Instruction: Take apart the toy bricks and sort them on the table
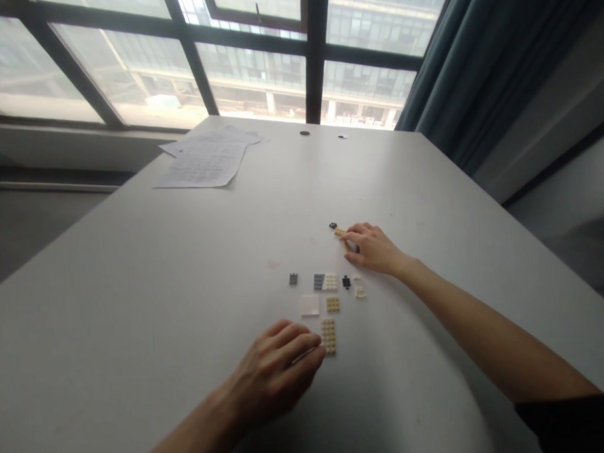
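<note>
the person's left hand (275,364) curves loosely at the left edge of the long tan studded plate (329,337), though i can't tell whether its fingers pinch or merely touch. well beyond that plate and to its right, the right hand (370,248) curls thumb and fingers about a small tan studded piece (339,232), its grip partly hidden from me. just beyond the long plate lie a shorter tan plate (333,304) and, leftward, a smooth white tile (309,305).
</note>
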Motion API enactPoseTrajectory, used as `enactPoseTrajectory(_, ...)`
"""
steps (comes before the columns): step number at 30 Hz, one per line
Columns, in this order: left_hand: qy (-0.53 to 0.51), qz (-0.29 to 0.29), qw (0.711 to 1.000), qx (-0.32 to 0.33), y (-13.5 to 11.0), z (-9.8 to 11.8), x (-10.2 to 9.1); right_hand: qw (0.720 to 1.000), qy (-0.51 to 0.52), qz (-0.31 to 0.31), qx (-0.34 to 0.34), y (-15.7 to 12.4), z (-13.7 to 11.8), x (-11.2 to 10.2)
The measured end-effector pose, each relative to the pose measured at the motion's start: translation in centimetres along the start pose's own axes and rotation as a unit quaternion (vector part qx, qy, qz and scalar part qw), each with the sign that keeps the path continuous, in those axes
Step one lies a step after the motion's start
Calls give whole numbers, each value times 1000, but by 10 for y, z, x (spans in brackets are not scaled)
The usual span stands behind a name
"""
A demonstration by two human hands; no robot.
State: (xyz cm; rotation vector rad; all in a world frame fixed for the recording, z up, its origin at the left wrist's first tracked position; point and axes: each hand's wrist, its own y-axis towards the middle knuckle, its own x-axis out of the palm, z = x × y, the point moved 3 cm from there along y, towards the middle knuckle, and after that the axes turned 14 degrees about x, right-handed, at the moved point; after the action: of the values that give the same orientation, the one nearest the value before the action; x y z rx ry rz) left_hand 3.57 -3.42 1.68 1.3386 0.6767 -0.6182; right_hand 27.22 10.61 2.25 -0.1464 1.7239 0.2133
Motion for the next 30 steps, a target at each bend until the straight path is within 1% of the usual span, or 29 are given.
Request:
enactPoseTrajectory(2, 5, -3, 1000, 1, 1, 0, -1, 1000, 6, -7, 3, 2, 0, 0)
enactPoseTrajectory(7, 9, -5, 1000, 0, 3, -1, -2, 1000, -5, 5, 14, 4, -2, -2)
enactPoseTrajectory(12, -3, -15, 1000, -6, -1, -1, 1, 1000, 6, -30, 5, 5, 0, 3)
enactPoseTrajectory(16, -5, -11, 1000, -7, -2, -1, 1, 999, 22, -30, -6, 6, 3, 4)
enactPoseTrajectory(22, -8, -11, 1000, -10, -1, -2, 2, 999, 31, -32, 1, 6, 3, 4)
enactPoseTrajectory(27, -13, -15, 1000, -16, -1, -2, 1, 998, 62, -10, 10, 8, 4, 9)
enactPoseTrajectory(29, -12, -8, 1000, -18, -1, -2, 0, 994, 110, 11, 21, 3, -1, 7)
enactPoseTrajectory(30, -8, -2, 1000, -20, -1, -2, 0, 987, 153, 26, 27, -3, -6, 4)
